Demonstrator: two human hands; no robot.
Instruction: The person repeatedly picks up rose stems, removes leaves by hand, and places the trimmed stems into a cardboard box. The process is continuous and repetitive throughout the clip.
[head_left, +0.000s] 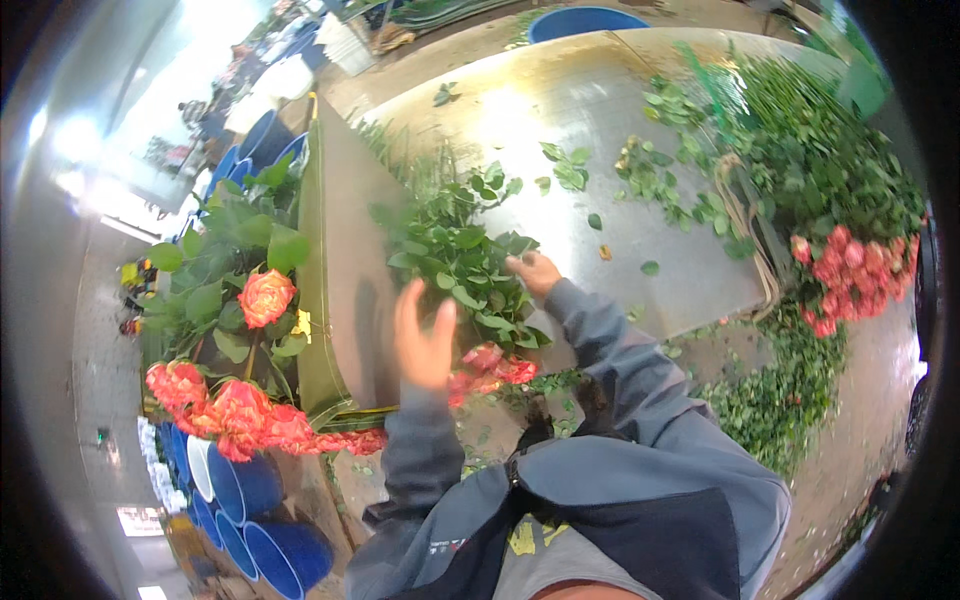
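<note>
My left hand (426, 336), slightly blurred, is raised in front of a pile of leafy rose stems (457, 247), with thumb and fingers apart and nothing in it. My right hand (535, 273) is at the right side of the same stems, its fingertips at a leaf; whether they pinch it I cannot tell. The pink-orange rose blooms (491, 367) of these stems hang at the near edge of the metal table (600, 247). An upright grey panel with a green edge (352, 247) stands to the left of my left hand.
More orange-pink roses (241, 412) are left of the panel. At the right lies a large bunch of pink roses (862, 270) beside looped cord (739, 202). Loose leaves (570, 169) dot the table. Blue buckets (289, 559) stand lower left, another (585, 24) beyond the table. Fallen leaves (780, 405) cover the floor.
</note>
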